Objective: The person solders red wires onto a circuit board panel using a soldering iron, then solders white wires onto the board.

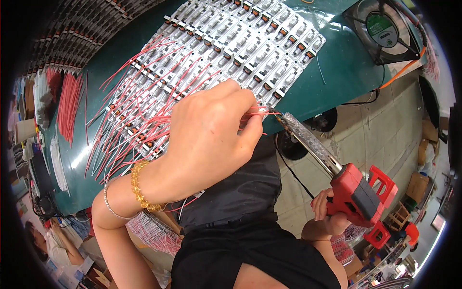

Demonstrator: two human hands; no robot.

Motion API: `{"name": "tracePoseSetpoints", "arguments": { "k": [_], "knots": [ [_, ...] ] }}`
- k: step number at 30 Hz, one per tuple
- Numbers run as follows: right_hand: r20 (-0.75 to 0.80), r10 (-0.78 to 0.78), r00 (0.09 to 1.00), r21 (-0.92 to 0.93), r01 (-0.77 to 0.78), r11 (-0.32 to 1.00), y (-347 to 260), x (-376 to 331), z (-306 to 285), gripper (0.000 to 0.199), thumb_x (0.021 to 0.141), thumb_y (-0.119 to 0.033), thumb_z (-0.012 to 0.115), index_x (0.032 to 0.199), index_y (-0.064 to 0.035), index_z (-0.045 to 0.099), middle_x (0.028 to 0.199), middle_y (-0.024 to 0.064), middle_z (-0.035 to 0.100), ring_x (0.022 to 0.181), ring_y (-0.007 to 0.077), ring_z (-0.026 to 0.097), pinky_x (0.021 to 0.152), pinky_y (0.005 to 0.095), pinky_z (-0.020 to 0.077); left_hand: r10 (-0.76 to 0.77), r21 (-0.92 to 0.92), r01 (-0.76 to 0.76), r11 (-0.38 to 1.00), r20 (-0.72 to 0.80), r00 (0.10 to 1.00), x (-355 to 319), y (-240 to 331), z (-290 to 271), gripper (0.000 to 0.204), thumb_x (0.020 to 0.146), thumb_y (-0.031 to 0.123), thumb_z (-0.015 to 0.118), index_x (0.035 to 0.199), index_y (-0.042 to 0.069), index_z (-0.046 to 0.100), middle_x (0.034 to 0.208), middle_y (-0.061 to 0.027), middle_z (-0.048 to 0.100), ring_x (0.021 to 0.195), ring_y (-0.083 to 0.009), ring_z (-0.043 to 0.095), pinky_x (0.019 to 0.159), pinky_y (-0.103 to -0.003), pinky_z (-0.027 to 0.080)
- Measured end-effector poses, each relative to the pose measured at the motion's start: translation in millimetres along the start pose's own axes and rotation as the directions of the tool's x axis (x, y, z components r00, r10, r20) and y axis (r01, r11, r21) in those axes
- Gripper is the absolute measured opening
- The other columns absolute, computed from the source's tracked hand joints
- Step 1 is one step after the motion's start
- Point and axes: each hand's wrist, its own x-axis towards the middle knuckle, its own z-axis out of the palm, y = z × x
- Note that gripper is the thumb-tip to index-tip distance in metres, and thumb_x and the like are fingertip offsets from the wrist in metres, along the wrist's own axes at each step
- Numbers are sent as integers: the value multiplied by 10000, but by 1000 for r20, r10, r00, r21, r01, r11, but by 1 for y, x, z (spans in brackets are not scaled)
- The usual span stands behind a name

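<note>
My left hand [209, 137] pinches thin red wires [257, 113] at the near edge of a big sheet of white circuit boards [231, 45] lying on the green table [337, 72]. A yellow bead bracelet and a thin silver bangle circle that wrist. My right hand [325, 207] grips a red soldering gun [358, 192] by its handle. Its long metal barrel [308, 139] points up-left, and the tip sits right at the wire ends by my left fingertips. Many red and white leads [130, 111] fan out from the boards.
A bundle of loose red wires [67, 103] lies at the table's left end, with white wires [57, 164] nearby. A black fan [385, 29] stands at the top right. Stacked boards [77, 29] line the far left. Cardboard boxes [416, 185] and red stools [380, 236] stand on the floor.
</note>
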Motion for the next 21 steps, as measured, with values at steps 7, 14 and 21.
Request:
{"name": "tracePoseSetpoints", "arguments": {
  "k": [7,14,21],
  "knots": [
    [149,-66,987,-71,77,994,5,3,-9,722,795,-575,582,1117,60,462,481,-14,439,382,115,450,448,250,402,2,38,-1,999,-24,1000,-3,-1,2,75,714,24,628,675,-4,571,641,-95,528,547,-226,544,490,-310,418],
    [115,-117,987,-125,131,983,5,0,-10,774,815,-571,557,1212,79,419,477,-20,428,375,110,434,450,243,393,55,27,-53,998,-71,996,-2,-1,5,106,680,75,642,650,35,549,632,-101,523,529,-305,530,503,-393,421],
    [157,-117,981,-50,127,991,-1,8,-6,783,816,-584,545,1194,85,396,475,-20,427,374,106,430,453,244,396,82,-207,-77,975,18,996,0,-2,-8,23,778,-1,600,766,-8,582,741,-91,516,639,-202,523,554,-288,423]
  ]
}}
